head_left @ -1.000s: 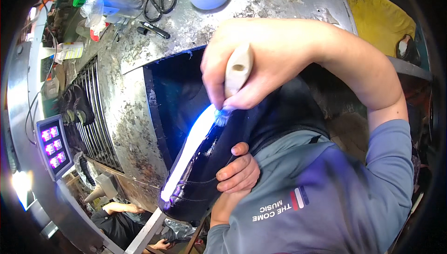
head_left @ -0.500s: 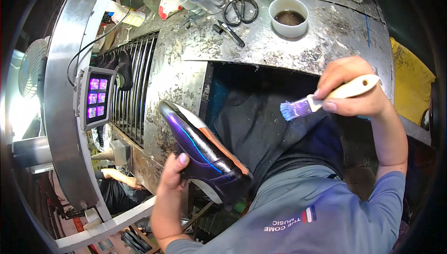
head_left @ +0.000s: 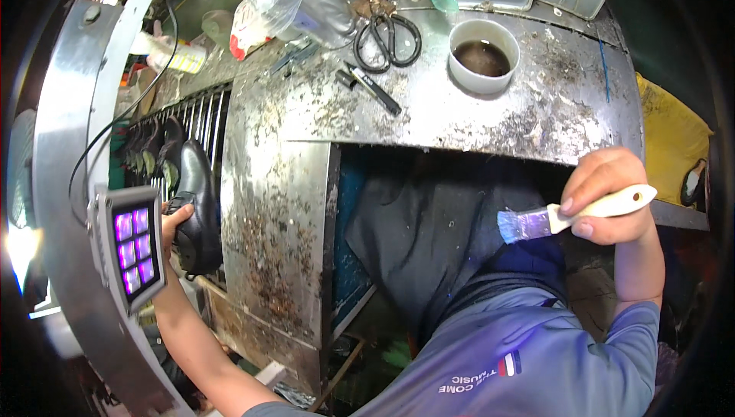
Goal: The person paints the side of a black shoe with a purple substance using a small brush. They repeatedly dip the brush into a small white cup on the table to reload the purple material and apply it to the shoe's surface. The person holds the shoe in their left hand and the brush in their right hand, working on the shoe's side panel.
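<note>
My right hand (head_left: 612,199) is closed round the pale handle of a flat paintbrush (head_left: 528,226), its bristles bluish and pointing left over my lap. At the left, my reaching left hand (head_left: 173,226) grips a black leather shoe (head_left: 197,203), toe up, beside the metal rack. The thumb lies across the shoe's laced side; the other fingers are partly hidden behind the lamp and shoe. On the metal table stands a white cup (head_left: 484,57) with dark liquid inside.
A lamp with purple-lit cells (head_left: 134,249) hangs on a metal frame close to my left forearm. More dark shoes (head_left: 149,145) line the barred rack. Scissors (head_left: 388,42), a black marker (head_left: 375,92) and a green-capped bottle (head_left: 314,4) lie on the stained table. A yellow cloth-like piece (head_left: 674,138) is at the right.
The shoe with the pale sole edge has left my lap area. My left hand has moved left to a black shoe at the rack. The brush has shifted slightly right and nearer.
</note>
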{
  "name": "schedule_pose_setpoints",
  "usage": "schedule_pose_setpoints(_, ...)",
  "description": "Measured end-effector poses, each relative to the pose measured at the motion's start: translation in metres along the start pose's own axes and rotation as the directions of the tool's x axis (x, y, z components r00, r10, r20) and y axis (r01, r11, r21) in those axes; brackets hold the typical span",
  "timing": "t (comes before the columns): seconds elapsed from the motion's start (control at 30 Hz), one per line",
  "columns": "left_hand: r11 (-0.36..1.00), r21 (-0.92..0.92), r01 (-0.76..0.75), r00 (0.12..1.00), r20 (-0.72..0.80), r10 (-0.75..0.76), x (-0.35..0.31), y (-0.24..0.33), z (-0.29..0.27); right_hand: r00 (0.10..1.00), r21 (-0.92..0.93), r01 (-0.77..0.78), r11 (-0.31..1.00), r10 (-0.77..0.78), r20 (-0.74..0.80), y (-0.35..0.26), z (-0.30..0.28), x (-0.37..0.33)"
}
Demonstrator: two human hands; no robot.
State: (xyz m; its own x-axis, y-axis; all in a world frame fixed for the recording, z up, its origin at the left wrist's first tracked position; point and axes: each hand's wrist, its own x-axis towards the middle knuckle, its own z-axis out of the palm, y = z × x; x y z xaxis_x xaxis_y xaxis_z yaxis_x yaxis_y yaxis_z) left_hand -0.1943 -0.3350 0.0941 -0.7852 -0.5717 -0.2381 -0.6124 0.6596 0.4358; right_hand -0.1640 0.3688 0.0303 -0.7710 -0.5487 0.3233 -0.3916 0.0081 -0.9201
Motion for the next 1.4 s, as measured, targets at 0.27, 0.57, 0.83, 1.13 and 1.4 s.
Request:
schedule_pose_setpoints(0.27, 0.96, 0.273, -0.068, 0.966, -0.223, 0.132, 0.168, -0.006, 0.026, 0.967, -0.12, -0.193, 0.974, 0.168, -0.19, -0.004, 0.001, 0.001)
schedule_pose_setpoints(0.57, 0.879, 0.403, -0.254, 0.774, -0.46, 0.434, 0.263, -0.123, 0.061, 0.953, -0.067, -0.156, 0.986, 0.132, -0.274, 0.019, 0.001, 0.002)
schedule_pose_setpoints(0.83, 0.831, 0.435, -0.345, 0.618, -0.562, 0.55, 0.077, -0.089, 0.108, 0.591, -0.037, -0.277, 0.96, 0.14, -0.795, -0.019, -0.077, -0.101)
schedule_pose_setpoints(1.13, 0.83, 0.455, -0.322, 0.686, -0.493, 0.536, -0.072, -0.082, 0.165, 0.218, -0.165, -0.908, -0.385, -0.097, -0.971, 0.056, -0.295, -0.361)
schedule_pose_setpoints(1.4, 0.958, 0.207, -0.197, 0.874, -0.405, 0.267, -0.187, 0.002, 0.206, -0.321, 0.174, -0.809, -0.562, 0.173, -0.931, 0.107, -0.354, -0.451)
